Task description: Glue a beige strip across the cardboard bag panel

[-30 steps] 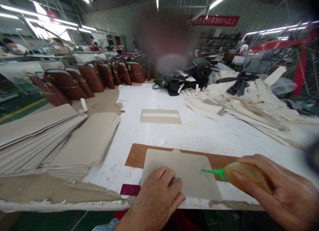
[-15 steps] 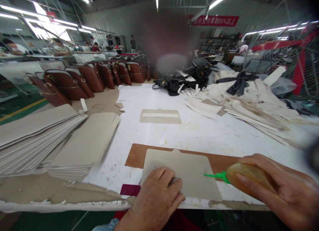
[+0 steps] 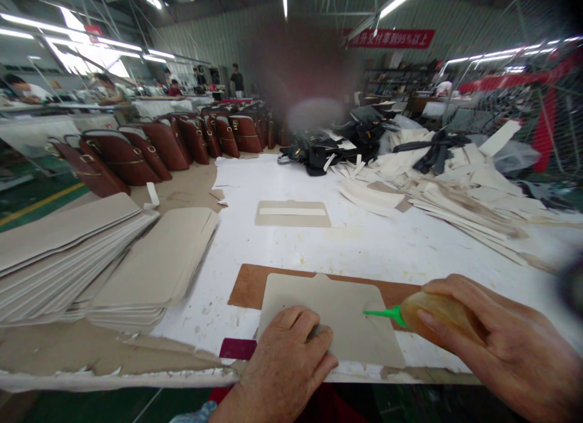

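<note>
A beige board panel (image 3: 337,313) with rounded top corners and a small tab lies in front of me, partly over a brown leather strip (image 3: 248,283). My left hand (image 3: 291,356) presses on the panel's lower left with curled fingers, holding it down; what is under the palm is hidden. My right hand (image 3: 496,338) grips an amber squeeze bottle (image 3: 437,316) with a green nozzle, tilted sideways. Its tip is over the panel's right part, near a small dark dot; whether it touches I cannot tell. A maroon piece (image 3: 237,349) lies beside my left wrist.
Stacks of beige panels (image 3: 159,253) lie at the left. A smaller panel with a white strip (image 3: 293,213) lies farther back. Brown bags (image 3: 168,143) line the back left; black bags (image 3: 319,146) and pale scraps (image 3: 455,192) heap at the back right. People work beyond.
My right hand has moved a little left with the squeeze bottle, so the green tip is farther in over the panel. My left hand stays in place.
</note>
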A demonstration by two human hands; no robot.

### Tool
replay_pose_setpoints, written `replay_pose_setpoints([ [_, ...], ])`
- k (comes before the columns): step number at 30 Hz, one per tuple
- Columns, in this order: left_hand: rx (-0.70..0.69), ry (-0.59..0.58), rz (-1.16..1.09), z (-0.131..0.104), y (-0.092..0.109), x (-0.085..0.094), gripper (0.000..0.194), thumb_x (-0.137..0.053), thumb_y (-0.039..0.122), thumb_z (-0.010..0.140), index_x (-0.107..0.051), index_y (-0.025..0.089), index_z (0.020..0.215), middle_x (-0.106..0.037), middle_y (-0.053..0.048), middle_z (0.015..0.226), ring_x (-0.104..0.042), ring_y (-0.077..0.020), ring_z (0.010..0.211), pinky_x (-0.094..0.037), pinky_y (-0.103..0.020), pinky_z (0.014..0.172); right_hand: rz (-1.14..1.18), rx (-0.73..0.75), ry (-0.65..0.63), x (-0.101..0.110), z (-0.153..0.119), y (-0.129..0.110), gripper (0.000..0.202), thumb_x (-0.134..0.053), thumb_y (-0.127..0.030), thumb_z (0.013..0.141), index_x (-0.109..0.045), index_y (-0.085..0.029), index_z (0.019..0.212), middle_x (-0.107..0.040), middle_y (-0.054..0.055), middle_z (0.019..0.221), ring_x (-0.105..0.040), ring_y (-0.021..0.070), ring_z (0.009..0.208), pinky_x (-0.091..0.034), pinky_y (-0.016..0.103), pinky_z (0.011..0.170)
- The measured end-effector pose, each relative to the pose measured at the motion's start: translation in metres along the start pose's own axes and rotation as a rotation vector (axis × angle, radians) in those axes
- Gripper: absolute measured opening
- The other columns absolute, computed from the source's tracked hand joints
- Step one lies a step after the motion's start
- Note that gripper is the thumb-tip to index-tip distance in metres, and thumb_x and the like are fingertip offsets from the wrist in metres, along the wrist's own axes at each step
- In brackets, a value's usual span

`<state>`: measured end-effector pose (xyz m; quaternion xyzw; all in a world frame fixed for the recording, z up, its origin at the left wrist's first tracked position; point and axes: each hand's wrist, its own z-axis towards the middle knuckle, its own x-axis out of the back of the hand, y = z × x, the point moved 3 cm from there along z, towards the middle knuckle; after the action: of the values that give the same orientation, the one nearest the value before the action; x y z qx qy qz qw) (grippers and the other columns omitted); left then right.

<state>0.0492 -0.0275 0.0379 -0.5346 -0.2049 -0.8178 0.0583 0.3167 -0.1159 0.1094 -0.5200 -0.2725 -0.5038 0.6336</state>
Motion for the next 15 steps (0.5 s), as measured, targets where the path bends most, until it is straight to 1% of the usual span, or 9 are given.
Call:
replay_pose_setpoints([
  [2, 0.009, -0.011, 0.002, -0.001, -0.001, -0.001, 0.021, -0.072, 0.031, 0.101, -0.064, 0.018, 0.116, -0.061, -0.005, 0.106, -0.056, -0.0282, 0.103, -0.058, -0.048, 0.090, -0.023, 0.010, 0.007, 0.002, 0.000, 0.002, 0.042, -0.056, -0.076, 0.101, -0.067, -0.035, 0.100, -0.069, -0.005, 0.081, -0.065, 0.0220, 0.062, -0.049, 0.034, 0.051],
  [5, 0.016, -0.011, -0.005, -0.001, -0.002, -0.001, 0.021, -0.073, 0.031, 0.100, -0.063, 0.019, 0.114, -0.061, -0.005, 0.106, -0.056, -0.0284, 0.103, -0.058, -0.048, 0.090, -0.063, -0.030, -0.006, 0.004, -0.005, 0.010, 0.044, -0.054, -0.078, 0.101, -0.066, -0.036, 0.101, -0.069, -0.006, 0.080, -0.065, 0.0227, 0.061, -0.049, 0.034, 0.050],
  [8, 0.026, -0.003, -0.013, 0.000, -0.002, 0.000, 0.023, -0.076, 0.030, 0.099, -0.064, 0.019, 0.114, -0.060, -0.005, 0.107, -0.056, -0.0284, 0.105, -0.058, -0.048, 0.092, -0.044, -0.070, -0.054, 0.003, -0.011, 0.015, 0.042, -0.055, -0.078, 0.101, -0.066, -0.037, 0.102, -0.069, -0.007, 0.082, -0.065, 0.0230, 0.064, -0.051, 0.034, 0.051],
  [10, 0.029, -0.008, -0.011, 0.000, -0.002, 0.000, 0.024, -0.076, 0.030, 0.098, -0.064, 0.018, 0.115, -0.060, -0.005, 0.107, -0.056, -0.0284, 0.105, -0.058, -0.047, 0.092, -0.012, -0.076, -0.071, 0.001, -0.014, 0.013, 0.040, -0.056, -0.076, 0.102, -0.066, -0.037, 0.103, -0.070, -0.007, 0.082, -0.066, 0.0229, 0.064, -0.052, 0.034, 0.052],
  [13, 0.024, -0.014, -0.001, 0.000, -0.002, -0.001, 0.023, -0.074, 0.031, 0.100, -0.065, 0.019, 0.116, -0.061, -0.005, 0.107, -0.057, -0.0286, 0.104, -0.059, -0.048, 0.092, 0.027, -0.032, -0.039, -0.002, -0.012, 0.002, 0.038, -0.057, -0.073, 0.103, -0.066, -0.037, 0.105, -0.071, -0.007, 0.085, -0.067, 0.0230, 0.068, -0.054, 0.033, 0.053],
  [15, 0.028, -0.014, 0.004, 0.000, -0.002, -0.002, 0.022, -0.074, 0.031, 0.100, -0.065, 0.019, 0.116, -0.062, -0.005, 0.107, -0.058, -0.0291, 0.105, -0.060, -0.049, 0.093, 0.039, 0.011, 0.035, -0.002, -0.010, -0.004, 0.037, -0.058, -0.074, 0.102, -0.066, -0.038, 0.105, -0.071, -0.008, 0.085, -0.067, 0.0220, 0.066, -0.053, 0.032, 0.051],
])
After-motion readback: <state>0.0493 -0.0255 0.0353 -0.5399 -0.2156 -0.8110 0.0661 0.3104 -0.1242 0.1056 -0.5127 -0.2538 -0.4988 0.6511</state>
